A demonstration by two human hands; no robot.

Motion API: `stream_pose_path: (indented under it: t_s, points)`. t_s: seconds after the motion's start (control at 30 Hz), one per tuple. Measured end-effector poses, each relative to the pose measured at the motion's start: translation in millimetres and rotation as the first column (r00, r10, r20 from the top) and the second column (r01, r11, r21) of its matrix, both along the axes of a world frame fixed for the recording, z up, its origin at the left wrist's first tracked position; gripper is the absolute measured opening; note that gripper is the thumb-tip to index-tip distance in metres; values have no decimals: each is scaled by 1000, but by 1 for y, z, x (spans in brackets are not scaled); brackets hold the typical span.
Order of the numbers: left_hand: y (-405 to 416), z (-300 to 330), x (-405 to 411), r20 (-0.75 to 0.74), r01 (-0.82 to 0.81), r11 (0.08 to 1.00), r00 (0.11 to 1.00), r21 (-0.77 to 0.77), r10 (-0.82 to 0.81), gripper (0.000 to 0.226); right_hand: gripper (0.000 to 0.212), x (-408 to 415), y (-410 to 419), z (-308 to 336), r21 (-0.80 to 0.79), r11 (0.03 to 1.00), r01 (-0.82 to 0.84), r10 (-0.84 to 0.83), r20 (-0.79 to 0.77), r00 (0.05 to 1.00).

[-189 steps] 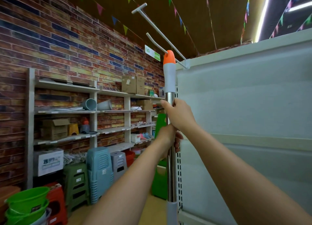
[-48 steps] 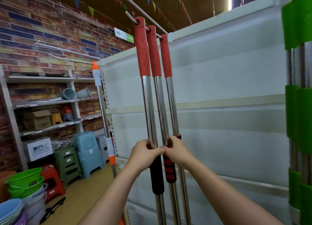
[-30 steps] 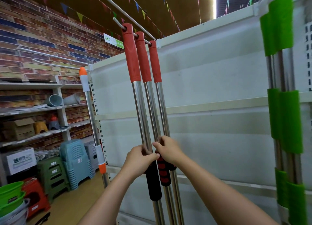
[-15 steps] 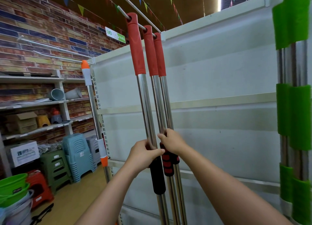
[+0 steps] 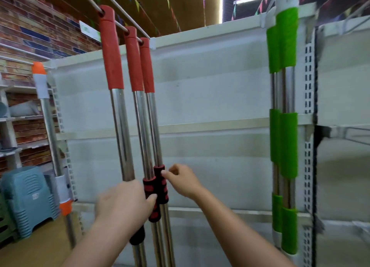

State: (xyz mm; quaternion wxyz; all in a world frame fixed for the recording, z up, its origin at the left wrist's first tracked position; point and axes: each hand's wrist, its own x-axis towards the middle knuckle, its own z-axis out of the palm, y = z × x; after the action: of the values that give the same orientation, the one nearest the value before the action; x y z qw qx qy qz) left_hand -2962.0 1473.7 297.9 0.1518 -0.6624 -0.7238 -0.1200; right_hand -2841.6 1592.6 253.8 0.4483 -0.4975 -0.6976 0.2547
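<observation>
Three steel mop poles with red top sleeves hang side by side from a hook rod on the white shelf panel. My left hand grips the front pole at its black foam grip, with the thumb against the middle pole. My right hand is just right of the rear pole. Its fingers are loosely curled, and its fingertips are at that pole's red-and-black foam grip, not wrapped round it.
Two or more poles with green sleeves hang at the right by a slotted upright. An orange-tipped pole stands at the panel's left edge. Stacked blue stools sit on the floor at left, before a brick wall with shelves.
My right hand has let go of the rear pole and drawn slightly right. The view has turned right, and the left hand still holds the front pole.
</observation>
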Motion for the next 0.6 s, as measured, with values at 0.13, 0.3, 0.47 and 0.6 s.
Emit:
stream_pose_path:
  t_s: [0.13,0.3,0.47,0.6]
  points:
    - [16,-8,57,32,261,965,965,4,-261,38,21,55,-22,1,33,985,170,-171,13,985]
    - [31,-42,128,446,534,836,783,-123,-435,33,18,133,-90,20,196,926,322,-324,-22,946]
    - [25,-72,194,800,739,673,423,-31,-426,56,17,181,-141,24,385,810,443,-351,-287,891]
    - [20,-67,230,873,698,706,268,117,-409,70,22,213,-145,13,370,782,502,-249,-553,795]
